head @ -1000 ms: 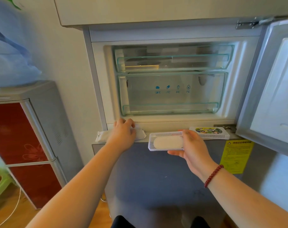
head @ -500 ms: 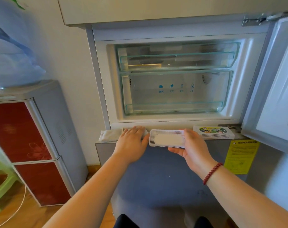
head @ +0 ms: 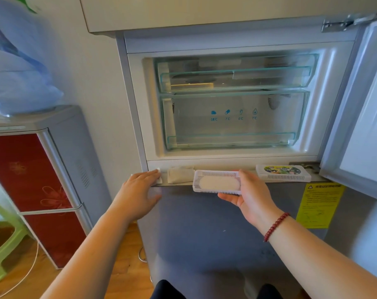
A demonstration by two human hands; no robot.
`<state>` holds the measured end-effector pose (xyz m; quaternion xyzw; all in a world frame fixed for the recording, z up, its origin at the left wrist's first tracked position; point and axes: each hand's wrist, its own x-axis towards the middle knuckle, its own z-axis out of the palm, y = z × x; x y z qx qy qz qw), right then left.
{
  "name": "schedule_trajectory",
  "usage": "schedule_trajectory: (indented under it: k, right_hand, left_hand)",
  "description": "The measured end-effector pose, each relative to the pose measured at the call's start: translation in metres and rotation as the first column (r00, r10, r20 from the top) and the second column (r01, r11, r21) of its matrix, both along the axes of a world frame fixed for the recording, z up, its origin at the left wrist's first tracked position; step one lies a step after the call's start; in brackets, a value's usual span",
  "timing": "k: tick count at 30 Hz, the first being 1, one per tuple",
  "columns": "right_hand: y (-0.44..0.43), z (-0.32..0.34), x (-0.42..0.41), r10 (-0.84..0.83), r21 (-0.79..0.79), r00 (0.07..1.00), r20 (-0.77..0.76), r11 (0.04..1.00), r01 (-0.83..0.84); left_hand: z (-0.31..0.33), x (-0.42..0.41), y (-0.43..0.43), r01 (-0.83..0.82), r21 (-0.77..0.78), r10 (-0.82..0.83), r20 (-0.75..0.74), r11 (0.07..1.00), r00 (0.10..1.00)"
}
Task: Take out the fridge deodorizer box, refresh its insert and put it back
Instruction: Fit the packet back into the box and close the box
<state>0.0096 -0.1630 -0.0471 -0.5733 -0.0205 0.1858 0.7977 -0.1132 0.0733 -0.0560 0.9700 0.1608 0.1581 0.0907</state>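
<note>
My right hand holds the white slotted deodorizer box base just in front of the fridge ledge, with a pale oval insert lying inside it. The box lid, white with a colourful label, lies on the ledge to the right. A cream pouch lies on the ledge left of the box. My left hand rests flat at the ledge's left end, covering most of a white wrapper whose corner sticks out.
The fridge compartment stands open, with clear drawers inside and its door swung out to the right. A yellow warning sticker is on the lower door. A red cabinet and a green stool stand to the left.
My left hand slid left along the ledge, off the cream pouch, which now lies uncovered between it and the box. My right hand keeps holding the box base.
</note>
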Motion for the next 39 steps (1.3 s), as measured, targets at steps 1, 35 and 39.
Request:
schedule_trajectory:
  k: [1, 35, 39]
  right_hand:
    - [0.000, -0.001, 0.000, 0.005, -0.001, 1.000, -0.001, 1.000, -0.005]
    - [-0.008, 0.020, -0.022, 0.204, 0.026, 0.979, 0.025, 0.978, -0.205]
    - [-0.006, 0.019, -0.022, 0.244, 0.017, 0.966, 0.081, 0.969, -0.246]
  left_hand:
    - [0.001, -0.002, 0.002, -0.016, -0.021, 0.016, 0.019, 1.000, 1.000]
    - [0.036, 0.010, -0.114, 0.402, -0.093, -0.396, 0.074, 0.911, 0.915]
    - [0.031, 0.009, -0.119, 0.359, 0.024, -0.355, -0.102, 0.933, 0.929]
